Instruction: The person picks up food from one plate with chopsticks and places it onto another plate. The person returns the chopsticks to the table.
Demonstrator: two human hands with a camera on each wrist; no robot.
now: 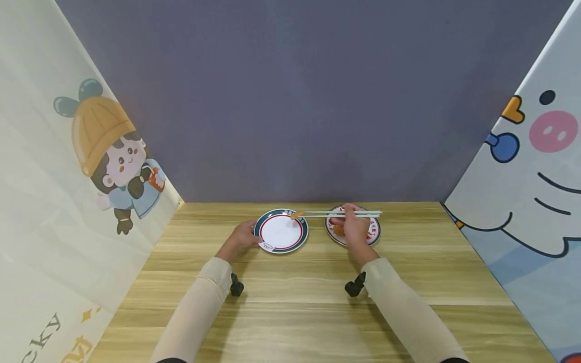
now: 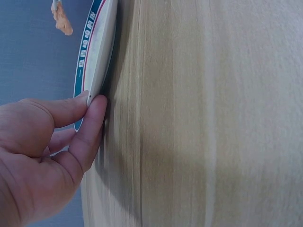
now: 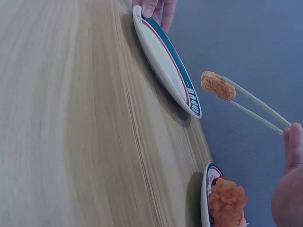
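My left hand (image 1: 245,236) pinches the left rim of a white plate (image 1: 281,232) with a green border and red ring. In the left wrist view the thumb is on top of the rim and a finger is below it. Nothing lies on this plate's white middle. My right hand (image 1: 355,227) holds a pair of pale green chopsticks (image 3: 255,100). Their tips grip a piece of fried chicken (image 3: 218,86) above the plate's far right rim. Under the right hand stands a second, smaller patterned plate (image 1: 374,232) bearing more fried chicken (image 3: 227,202), partly hidden by that hand.
Both plates are near the back edge of a wood-grain table (image 1: 290,302), side by side with a small gap. A grey-purple panel (image 1: 290,101) rises behind. Cartoon-printed walls flank the left and right sides. Each wrist wears a black camera (image 1: 355,286).
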